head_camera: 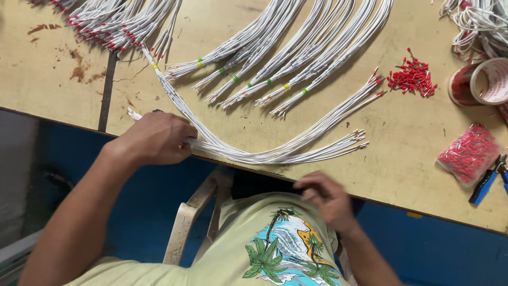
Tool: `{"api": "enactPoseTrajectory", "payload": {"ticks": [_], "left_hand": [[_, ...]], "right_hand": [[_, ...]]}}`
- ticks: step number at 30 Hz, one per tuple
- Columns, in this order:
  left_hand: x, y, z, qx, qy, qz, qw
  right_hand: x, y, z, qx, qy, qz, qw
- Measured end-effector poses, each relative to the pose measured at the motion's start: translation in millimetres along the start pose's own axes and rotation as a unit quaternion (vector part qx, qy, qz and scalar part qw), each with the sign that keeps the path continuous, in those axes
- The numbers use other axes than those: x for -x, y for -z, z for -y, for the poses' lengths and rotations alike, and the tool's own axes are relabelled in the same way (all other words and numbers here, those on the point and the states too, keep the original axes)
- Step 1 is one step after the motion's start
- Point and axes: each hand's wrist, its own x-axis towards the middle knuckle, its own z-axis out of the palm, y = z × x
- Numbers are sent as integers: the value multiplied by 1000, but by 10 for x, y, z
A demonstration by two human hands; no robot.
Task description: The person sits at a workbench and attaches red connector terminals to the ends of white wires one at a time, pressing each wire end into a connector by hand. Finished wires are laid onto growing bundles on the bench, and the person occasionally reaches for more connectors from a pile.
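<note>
1. Head view, the hands: the left hand (156, 139) rests at the near edge of the wooden table (233, 119), its fingers closed around a loose bundle of white wires (275, 153); the right hand (328, 197) hangs below the table edge above the person's lap, fingers loosely curled, holding nothing that shows.
2. Head view, the wires: the bundle curves from the left hand along the table edge and fans out to the right, some ends tipped red.
3. Head view, the surroundings: more banded wire bundles (286, 58) lie farther back; a heap of red ferrules (413, 78) sits to the right, near a roll of tape (484, 82); a clear bag of red ferrules (468, 153) lies just beside blue-handled pliers (487, 182).
</note>
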Motion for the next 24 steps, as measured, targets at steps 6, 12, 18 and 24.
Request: {"api": "enactPoseTrajectory", "payload": {"ticks": [6, 12, 18, 24], "left_hand": [[43, 78, -10, 65, -17, 4, 998], [79, 38, -11, 53, -45, -2, 998], [94, 18, -164, 14, -5, 7, 1000], [100, -78, -259, -24, -1, -53, 998]], "right_hand": [[-335, -522, -107, -244, -136, 130, 951], [-454, -637, 4, -392, -116, 17, 913], [-539, -433, 61, -423, -43, -93, 900], [-540, -261, 46, -406, -50, -140, 902]]}}
